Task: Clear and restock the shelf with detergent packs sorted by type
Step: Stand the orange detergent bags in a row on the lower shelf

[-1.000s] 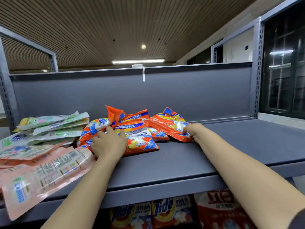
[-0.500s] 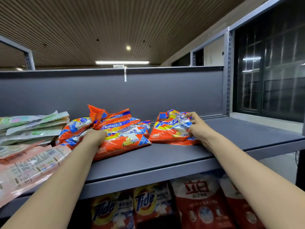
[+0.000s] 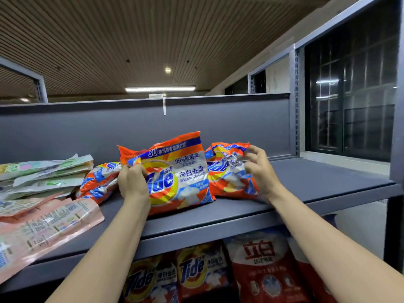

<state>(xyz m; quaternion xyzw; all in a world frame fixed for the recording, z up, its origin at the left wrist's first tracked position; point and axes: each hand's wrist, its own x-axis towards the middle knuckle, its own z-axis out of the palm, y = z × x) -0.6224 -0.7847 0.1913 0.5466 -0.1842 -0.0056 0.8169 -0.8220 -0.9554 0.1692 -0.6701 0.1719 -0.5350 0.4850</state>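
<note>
An orange Tide pack [image 3: 179,178] stands upright on the grey shelf [image 3: 218,217], and my left hand [image 3: 132,182] grips its left edge. Right of it a second orange Tide pack [image 3: 227,171] leans upright, with my right hand [image 3: 261,171] curled round its right side. A third Tide pack [image 3: 99,181] lies flat to the left, behind my left hand. Green and white pouches [image 3: 43,173] are stacked at the far left, with pink pouches [image 3: 46,224] in front of them near the shelf edge.
The shelf has a grey back panel [image 3: 218,125] and an upright post [image 3: 296,101] at the right. The shelf's right half is bare. On the lower shelf stand Tide bags [image 3: 196,274] and red bags [image 3: 264,270]. A dark window fills the far right.
Both hands have raised their Tide packs from lying flat to standing upright, front faces toward me. The pile has separated, and one pack is left lying at the left.
</note>
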